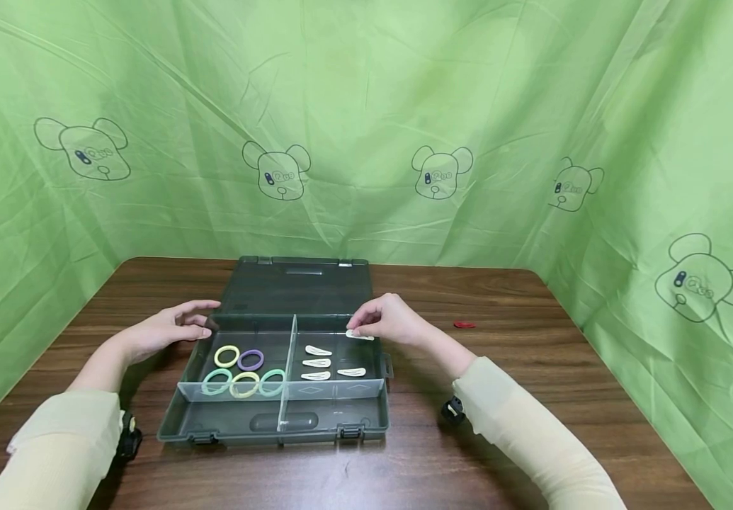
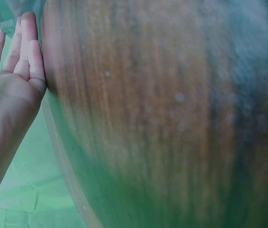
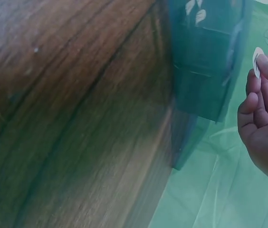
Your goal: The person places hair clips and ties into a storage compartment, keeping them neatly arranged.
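Observation:
My right hand (image 1: 394,319) pinches a white snap hair clip (image 1: 361,336) between thumb and fingertips, above the back right compartment of an open grey plastic box (image 1: 226,437). The right wrist view also shows the held clip (image 3: 256,61). Several white clips (image 1: 316,363) lie in that compartment. The back left compartment holds several hair ties: yellow, green and one purple tie (image 1: 251,369). My left hand (image 1: 161,331) is at the box's back left edge, thumb and fingers spread and extended, gripping nothing visible.
A red hair clip (image 1: 464,324) lies on the wooden table (image 1: 500,425), right of the box. The box's lid (image 1: 302,287) lies folded back behind it. Clear dividers (image 1: 232,391) split the box into compartments. Green curtains (image 1: 366,227) surround the table's back and sides.

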{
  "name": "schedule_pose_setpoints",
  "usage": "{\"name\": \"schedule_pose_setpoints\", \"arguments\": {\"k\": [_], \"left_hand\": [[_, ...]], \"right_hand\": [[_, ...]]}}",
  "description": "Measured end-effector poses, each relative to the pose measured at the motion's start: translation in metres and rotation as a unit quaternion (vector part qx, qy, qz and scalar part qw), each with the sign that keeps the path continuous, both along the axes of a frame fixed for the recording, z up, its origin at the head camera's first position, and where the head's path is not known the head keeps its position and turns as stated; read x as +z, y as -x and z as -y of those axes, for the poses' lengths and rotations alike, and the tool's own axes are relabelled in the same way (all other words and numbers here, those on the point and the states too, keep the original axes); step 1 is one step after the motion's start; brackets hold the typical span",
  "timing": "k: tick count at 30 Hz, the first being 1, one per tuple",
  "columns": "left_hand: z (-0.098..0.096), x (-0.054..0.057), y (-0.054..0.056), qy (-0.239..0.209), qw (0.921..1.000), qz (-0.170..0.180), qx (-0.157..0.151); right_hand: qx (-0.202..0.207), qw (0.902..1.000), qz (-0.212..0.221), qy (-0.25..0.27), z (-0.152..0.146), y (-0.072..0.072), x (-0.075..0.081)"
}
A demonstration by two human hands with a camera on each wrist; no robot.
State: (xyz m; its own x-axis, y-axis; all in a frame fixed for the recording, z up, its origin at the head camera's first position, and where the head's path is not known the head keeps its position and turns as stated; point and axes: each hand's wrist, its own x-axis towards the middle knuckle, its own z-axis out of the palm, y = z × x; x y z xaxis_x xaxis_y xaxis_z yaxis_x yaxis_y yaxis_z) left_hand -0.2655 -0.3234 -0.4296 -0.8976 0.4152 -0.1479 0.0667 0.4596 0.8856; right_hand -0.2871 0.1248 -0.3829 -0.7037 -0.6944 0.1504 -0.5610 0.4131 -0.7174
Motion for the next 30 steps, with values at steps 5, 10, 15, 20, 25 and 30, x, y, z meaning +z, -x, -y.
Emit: {"name": "schedule_pose_setpoints", "arguments": {"k": [5, 10, 15, 20, 25, 30], "left_hand": [[-0.001, 0.001, -0.002, -0.005, 1.0000, 0.003, 0.002], [-0.001, 0.001, -0.001, -0.005, 1.0000, 0.003, 0.000], [0.001, 0.000, 0.001, 0.002, 1.0000, 0.003, -0.001], [0.000, 0.000, 0.000, -0.007, 1.0000, 0.003, -0.002], [0.000, 0.000, 0.000, -0.013, 0.9999, 0.005, -0.002], [0.000, -0.001, 0.000, -0.013, 0.9999, 0.005, -0.003]], "right_hand": [[0.029, 0.9995, -0.002, -0.014, 0.006, 0.003, -0.005], [0.049, 0.9983, 0.003, -0.033, 0.010, 0.006, -0.012], [0.070, 0.9952, -0.009, -0.068, 0.014, 0.008, -0.017], [0.085, 0.9916, -0.013, -0.096, 0.017, 0.009, -0.017], [0.096, 0.9862, -0.031, -0.131, 0.020, 0.010, -0.019], [0.093, 0.9762, -0.068, -0.184, 0.025, 0.006, -0.019]]}}
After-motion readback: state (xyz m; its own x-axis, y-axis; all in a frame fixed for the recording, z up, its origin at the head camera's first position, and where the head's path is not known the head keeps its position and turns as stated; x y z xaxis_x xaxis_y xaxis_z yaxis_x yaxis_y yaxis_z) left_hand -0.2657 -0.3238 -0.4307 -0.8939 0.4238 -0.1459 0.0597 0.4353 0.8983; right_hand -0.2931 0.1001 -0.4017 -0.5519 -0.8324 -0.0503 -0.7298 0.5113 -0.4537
